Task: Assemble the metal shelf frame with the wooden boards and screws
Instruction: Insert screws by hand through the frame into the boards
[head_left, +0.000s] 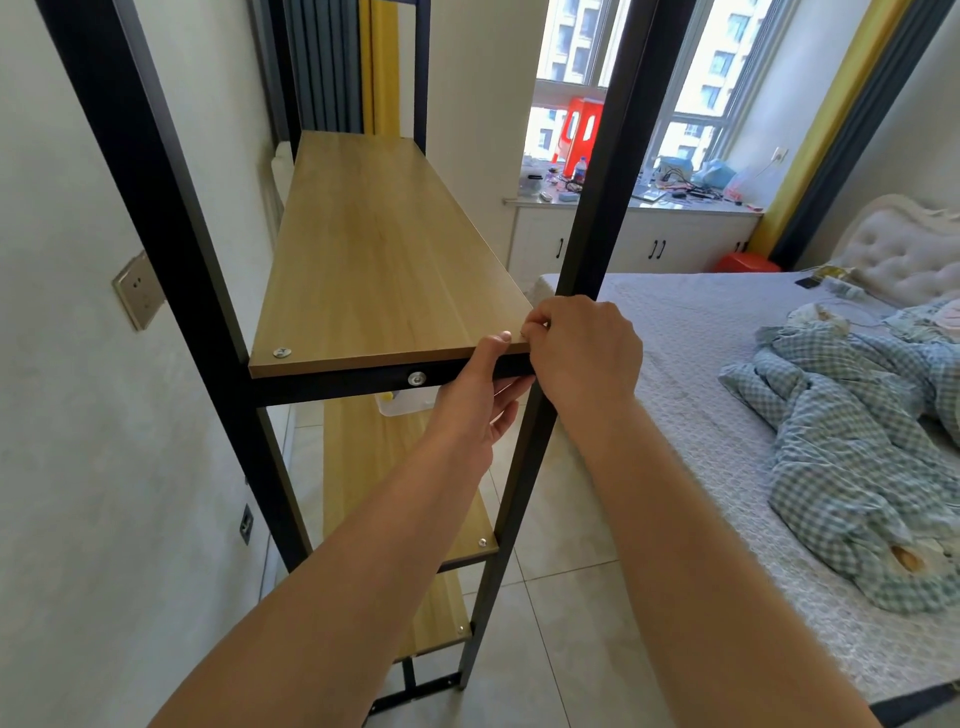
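Left hand: the left hand (475, 395) clamps the near right corner of the light wooden shelf board (374, 254), thumb on top, fingers (506, 389) curled under the black crossbar below it.
Right hand: the right hand (582, 353) sits just beside the left thumb, fingertips narrowed to a pinch right at the board's corner edge; whatever they pinch is too small to tell.
Board: it lies flat in the tall black metal shelf frame (171, 249), its front edge running left from the fingers.
Screws: a silver screw head (281, 353) shows on the board's far left corner, well apart from the fingers; a round silver bolt (416, 378) sits in the crossbar just left of the left hand.
Right post: the black upright post (597, 197) rises directly behind the right hand, close to the knuckles.
Lower boards: two more wooden boards (395, 467) lie below the forearms.
Open room: grey tiled floor (571, 623) lies under the right forearm, between the frame and the bed with a pale quilted cover (727, 415).
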